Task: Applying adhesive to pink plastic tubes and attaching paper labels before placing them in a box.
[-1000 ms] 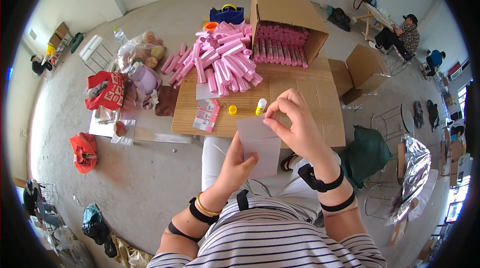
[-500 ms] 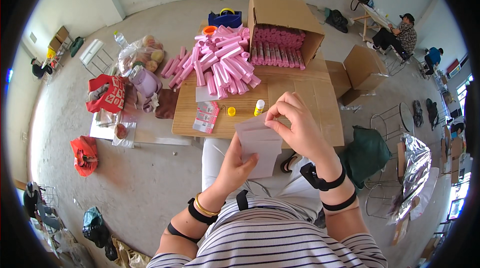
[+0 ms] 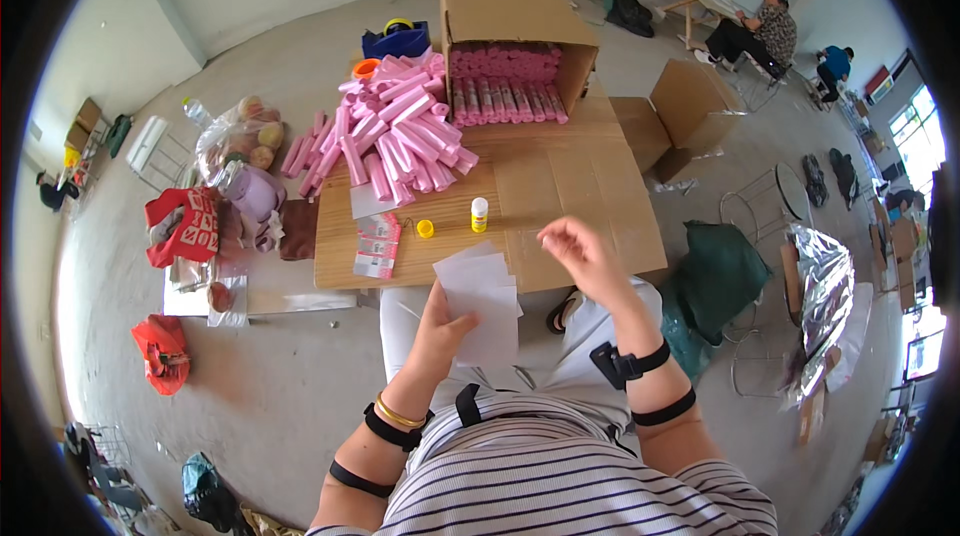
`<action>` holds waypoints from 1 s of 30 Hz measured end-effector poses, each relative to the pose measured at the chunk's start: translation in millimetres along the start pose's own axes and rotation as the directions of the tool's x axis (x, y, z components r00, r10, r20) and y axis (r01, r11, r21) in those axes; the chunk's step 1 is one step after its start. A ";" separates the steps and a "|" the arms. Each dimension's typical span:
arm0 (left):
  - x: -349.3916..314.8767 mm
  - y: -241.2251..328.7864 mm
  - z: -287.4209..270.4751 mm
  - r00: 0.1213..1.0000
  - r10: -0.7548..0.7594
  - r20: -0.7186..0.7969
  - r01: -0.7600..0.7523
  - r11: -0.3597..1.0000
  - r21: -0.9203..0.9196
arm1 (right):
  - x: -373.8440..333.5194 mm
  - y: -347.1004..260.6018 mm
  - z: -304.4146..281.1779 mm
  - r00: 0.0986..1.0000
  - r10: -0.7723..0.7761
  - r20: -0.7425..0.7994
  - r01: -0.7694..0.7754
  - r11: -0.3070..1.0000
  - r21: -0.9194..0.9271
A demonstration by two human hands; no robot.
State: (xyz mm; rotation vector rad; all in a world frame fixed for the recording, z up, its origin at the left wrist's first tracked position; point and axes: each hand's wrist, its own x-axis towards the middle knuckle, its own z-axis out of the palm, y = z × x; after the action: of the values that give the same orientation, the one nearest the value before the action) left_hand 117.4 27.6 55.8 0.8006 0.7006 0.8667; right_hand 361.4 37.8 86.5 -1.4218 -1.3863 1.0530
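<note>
My left hand (image 3: 440, 329) holds a few white paper sheets (image 3: 486, 321) above my lap, thumb across their front. The sheets overlap unevenly, and their upper ends fan out near the table edge. To the right of the paper and apart from it, my right hand (image 3: 588, 261) hovers by the table edge. Its fingers are loosely curled, slightly apart, and nothing shows in them. On the table beyond stands an uncapped glue stick (image 3: 479, 215), with its yellow cap (image 3: 426, 228) to the left. Red-and-grey printed cards (image 3: 377, 246) lie left of the cap.
Pink wrapped rolls (image 3: 395, 126) are heaped on the wooden table (image 3: 480, 182). Behind, an open carton (image 3: 510, 11) holds stacked rolls. A blue tape dispenser (image 3: 396, 39) stands at the back. Left are bags, including a red one (image 3: 184, 226); a green sack (image 3: 720, 276) is on the right.
My right hand has let go of the sheets' upper edge and moved off to the right. The sheets in my left hand now fan apart at the top. The whole view has shifted somewhat.
</note>
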 end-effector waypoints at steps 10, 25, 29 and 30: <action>51.5 -61.3 21.4 0.983 -0.181 -0.032 0.179 0.983 -0.046 | -52.5 91.8 40.8 0.955 0.297 0.025 -0.291 0.914 0.281; 100.5 -61.9 41.1 0.973 -0.188 -0.132 0.199 0.977 0.077 | -45.6 91.1 9.7 0.967 0.253 -0.001 -0.236 0.904 0.356; 98.4 -52.4 51.3 0.969 -0.191 -0.156 0.210 0.971 0.111 | -46.1 87.4 -0.2 0.959 0.284 -0.012 -0.266 0.913 0.309; 97.8 -49.9 54.7 0.968 -0.187 -0.169 0.209 0.970 0.123 | -46.8 86.7 -1.2 0.956 0.292 -0.008 -0.276 0.913 0.302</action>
State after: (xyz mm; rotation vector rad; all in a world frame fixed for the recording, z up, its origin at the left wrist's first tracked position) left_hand 225.9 74.1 22.6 0.7772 0.9721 0.7085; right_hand 384.8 -9.7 3.3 -1.4373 -0.9490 1.3388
